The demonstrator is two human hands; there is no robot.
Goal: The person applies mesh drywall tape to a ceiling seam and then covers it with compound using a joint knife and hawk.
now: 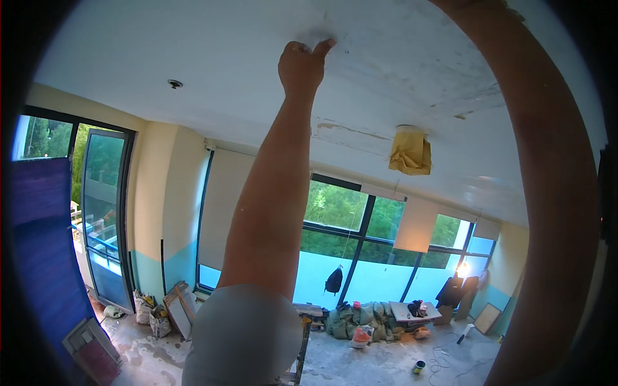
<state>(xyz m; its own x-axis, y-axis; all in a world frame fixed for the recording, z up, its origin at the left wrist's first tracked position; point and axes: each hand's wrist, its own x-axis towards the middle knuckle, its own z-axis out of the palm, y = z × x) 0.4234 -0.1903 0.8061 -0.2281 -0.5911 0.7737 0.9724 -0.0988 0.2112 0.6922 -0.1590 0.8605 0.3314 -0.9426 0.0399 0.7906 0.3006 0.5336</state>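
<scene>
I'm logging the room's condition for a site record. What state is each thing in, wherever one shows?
Left hand: raised to the ceiling; grip too blurred to tell
Right hand: out of view
Ceiling: stained, with crack-like lines
Glass door: open
Tall blind at left: lowered
Blind near the middle: partly lowered
Yellowish paper: crumpled, hanging
Dark backpack: hanging
Light at right: on
Greenish sacks: heaped

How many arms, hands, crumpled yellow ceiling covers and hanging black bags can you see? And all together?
Left arm and right arm: 2
Left hand, the only hand in view: 1
Crumpled yellow cover: 1
Hanging black bag: 1
Total: 5
</scene>
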